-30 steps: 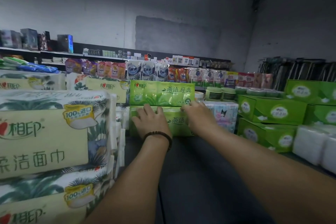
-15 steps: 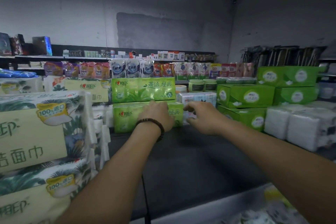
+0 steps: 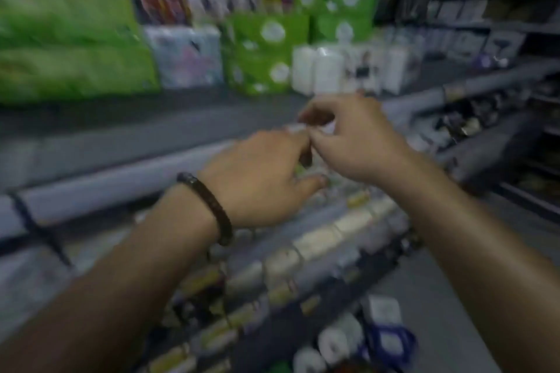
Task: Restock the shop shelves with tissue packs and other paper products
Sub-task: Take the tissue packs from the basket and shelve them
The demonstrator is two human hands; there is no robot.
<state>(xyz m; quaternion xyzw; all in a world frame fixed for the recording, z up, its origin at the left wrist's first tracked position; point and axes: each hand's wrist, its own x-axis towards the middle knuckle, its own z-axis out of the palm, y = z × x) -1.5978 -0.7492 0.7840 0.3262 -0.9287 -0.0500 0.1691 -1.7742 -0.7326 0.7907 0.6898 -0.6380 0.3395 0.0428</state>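
1. Both forearms reach forward over the shelf's front edge, with the left hand (image 3: 257,179) and the right hand (image 3: 354,136) meeting fingertip to fingertip in the air.
2. Each hand's fingers hang loosely curled; through the blur, neither appears to grasp anything.
3. A dark beaded bracelet (image 3: 209,206) circles the left wrist.
4. The green tissue packs (image 3: 69,45), soft and plastic-wrapped, sit stacked at the back left of the dark shelf (image 3: 151,121).
5. Beside them stand a pastel pack (image 3: 188,57), boxy green cartons (image 3: 266,48) and white wrapped packs (image 3: 327,70).

A dark braided bracelet (image 3: 209,206) circles the wrist just behind the left hand (image 3: 257,179); both forearms (image 3: 121,288) are bare.
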